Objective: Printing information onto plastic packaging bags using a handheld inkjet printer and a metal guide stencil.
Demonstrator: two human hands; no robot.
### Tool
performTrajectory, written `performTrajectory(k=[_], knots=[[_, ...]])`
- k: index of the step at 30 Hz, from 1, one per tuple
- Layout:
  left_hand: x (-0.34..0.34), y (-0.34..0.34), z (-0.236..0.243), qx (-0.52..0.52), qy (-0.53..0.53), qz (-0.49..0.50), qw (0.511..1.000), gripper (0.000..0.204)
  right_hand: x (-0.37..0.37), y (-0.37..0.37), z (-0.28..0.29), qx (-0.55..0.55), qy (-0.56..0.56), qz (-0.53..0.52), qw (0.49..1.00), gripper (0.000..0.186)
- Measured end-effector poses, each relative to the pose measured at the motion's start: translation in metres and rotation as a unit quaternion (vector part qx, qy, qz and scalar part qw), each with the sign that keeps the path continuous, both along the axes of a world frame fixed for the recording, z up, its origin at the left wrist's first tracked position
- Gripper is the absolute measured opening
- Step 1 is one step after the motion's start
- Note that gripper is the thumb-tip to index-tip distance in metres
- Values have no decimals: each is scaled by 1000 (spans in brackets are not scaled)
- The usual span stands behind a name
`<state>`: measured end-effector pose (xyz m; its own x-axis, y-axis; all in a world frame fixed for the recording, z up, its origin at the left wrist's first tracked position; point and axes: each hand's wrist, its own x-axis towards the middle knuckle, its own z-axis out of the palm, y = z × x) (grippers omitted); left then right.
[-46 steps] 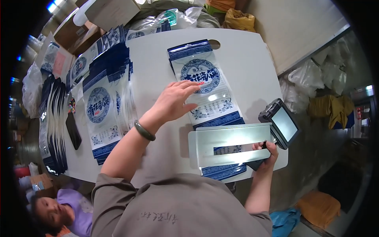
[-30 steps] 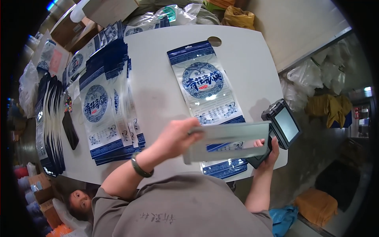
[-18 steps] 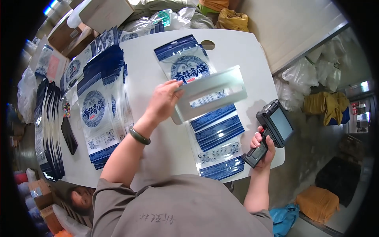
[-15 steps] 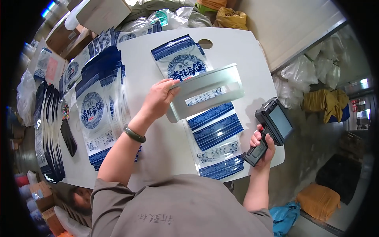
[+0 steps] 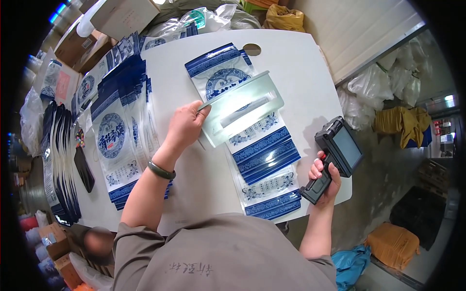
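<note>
Slotted glossy plate (image 5: 241,99), left grip (image 5: 185,126) pinching its edge, right grip (image 5: 327,183) wrapping boxy handled device (image 5: 345,149)

White smooth worktop (image 5: 301,87), rounded corners, oval hole (image 5: 252,49) near far edge. Right of centre: overlapping blue-and-white printed flat plastic pouches (image 5: 267,155), angled, running from near the far edge down to the near edge; blue bands at their ends. Left half: thick spread stack of matching blue-and-white plastic pouches (image 5: 110,138), uneven edges, more of them back toward far left corner. Along left edge: row of blue-and-white pouches packed on edge (image 5: 60,165). Between row and stack: slim black oblong object (image 5: 84,169), multicoloured beaded strap (image 5: 80,137) at its far end.
</note>
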<state>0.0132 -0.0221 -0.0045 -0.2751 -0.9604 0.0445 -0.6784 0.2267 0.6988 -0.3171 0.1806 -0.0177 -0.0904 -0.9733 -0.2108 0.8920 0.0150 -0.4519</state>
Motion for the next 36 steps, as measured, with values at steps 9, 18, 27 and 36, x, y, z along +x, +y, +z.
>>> performTrajectory(k=[9, 18, 27, 36], knots=[[-11, 7, 14, 65, -45, 25, 997, 26, 1, 0, 2, -8, -1, 6, 1000, 44], [-15, 15, 4, -78, 17, -27, 996, 21, 2, -1, 4, -11, -12, 7, 1000, 43], [-10, -1, 2, -27, 64, -28, 997, 22, 1, 0, 3, -17, -16, 8, 1000, 42], [-5, -11, 2, -62, -29, -7, 998, 17, -1, 1, 0, -6, -10, 7, 1000, 44]])
